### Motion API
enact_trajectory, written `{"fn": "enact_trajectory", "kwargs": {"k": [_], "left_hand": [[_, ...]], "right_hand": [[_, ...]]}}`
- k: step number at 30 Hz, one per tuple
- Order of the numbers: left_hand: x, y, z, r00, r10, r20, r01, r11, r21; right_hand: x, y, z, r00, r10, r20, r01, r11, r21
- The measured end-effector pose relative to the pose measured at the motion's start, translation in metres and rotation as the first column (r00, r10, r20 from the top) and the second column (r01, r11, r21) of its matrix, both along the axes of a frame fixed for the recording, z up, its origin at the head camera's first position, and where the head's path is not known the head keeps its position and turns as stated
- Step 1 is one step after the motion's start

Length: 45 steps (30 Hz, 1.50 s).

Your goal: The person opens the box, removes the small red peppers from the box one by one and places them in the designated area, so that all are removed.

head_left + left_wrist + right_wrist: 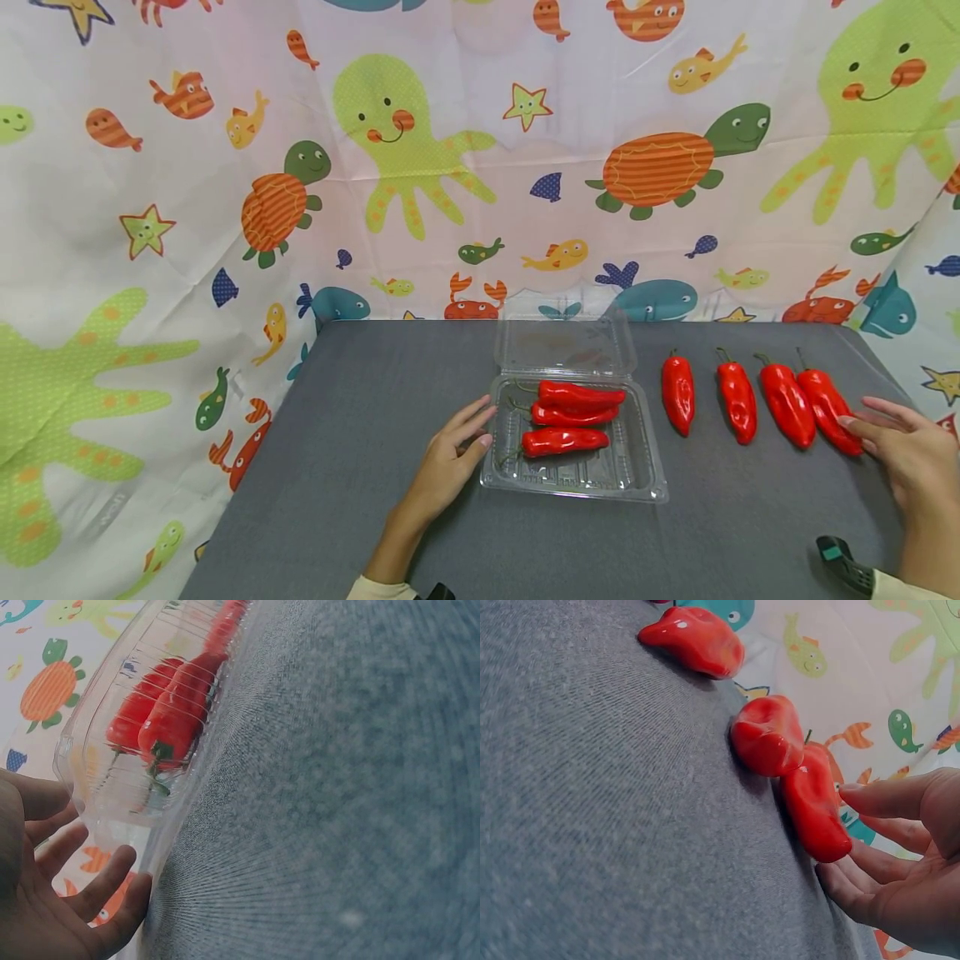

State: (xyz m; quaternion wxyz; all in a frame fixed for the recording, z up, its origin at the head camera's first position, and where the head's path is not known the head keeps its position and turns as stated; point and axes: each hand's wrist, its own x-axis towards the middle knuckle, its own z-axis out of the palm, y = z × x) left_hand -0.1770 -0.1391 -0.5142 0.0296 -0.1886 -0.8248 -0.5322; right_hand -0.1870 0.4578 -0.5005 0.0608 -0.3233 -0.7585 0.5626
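Note:
A clear plastic clamshell container (pixel 652 467) stands on the grey table with its lid (pixel 562 346) raised at the back. Inside lie three red peppers (pixel 566 442), stems to the left. At the container's left edge is my left hand (pixel 448 467), its fingers spread loosely; the left wrist view shows those fingers (pixel 112 881) beside the clear wall. My right hand (pixel 911 450) is at the lower end of the rightmost loose red pepper (pixel 825 404). In the right wrist view the thumb and fingers are spread around that pepper's tip (pixel 817 817), not closed on it.
Several loose red peppers (pixel 678 396) stand in a row right of the container, stems toward the back. A sea-animal print curtain (pixel 450 167) hangs behind and at the sides of the table (pixel 360 417). A black wrist device (pixel 843 567) shows by the right sleeve.

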Motion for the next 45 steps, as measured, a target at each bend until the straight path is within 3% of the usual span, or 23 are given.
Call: {"fn": "enact_trajectory", "kwargs": {"k": [5,13,28,36,42,45], "left_hand": [[0.0,0.0,0.0,1.0,0.003,0.015,-0.003,1.0,-0.008],[0.0,0.0,0.001,0.999,0.006,0.045,-0.006,1.0,-0.006],[0.0,0.001,0.002,0.999,0.005,0.042,-0.005,1.0,-0.009],[-0.001,0.0,-0.001,1.0,0.007,0.003,-0.007,1.0,0.011],[-0.001,0.001,-0.001,1.0,0.01,0.02,-0.01,1.0,0.024],[-0.001,0.001,0.0,1.0,0.008,0.018,-0.008,1.0,0.017]], "right_hand": [[0.001,-0.001,0.006,0.999,0.009,-0.039,-0.01,1.0,-0.002],[0.004,-0.016,0.024,0.999,0.038,-0.03,-0.032,0.985,0.171],[0.002,-0.062,0.062,0.987,0.123,-0.107,-0.098,0.972,0.215],[0.005,-0.091,0.078,0.942,0.229,-0.245,-0.186,0.965,0.186],[0.004,-0.112,0.087,0.892,0.331,-0.308,-0.265,0.935,0.237],[0.003,-0.119,0.088,0.874,0.382,-0.301,-0.303,0.912,0.278]]}}
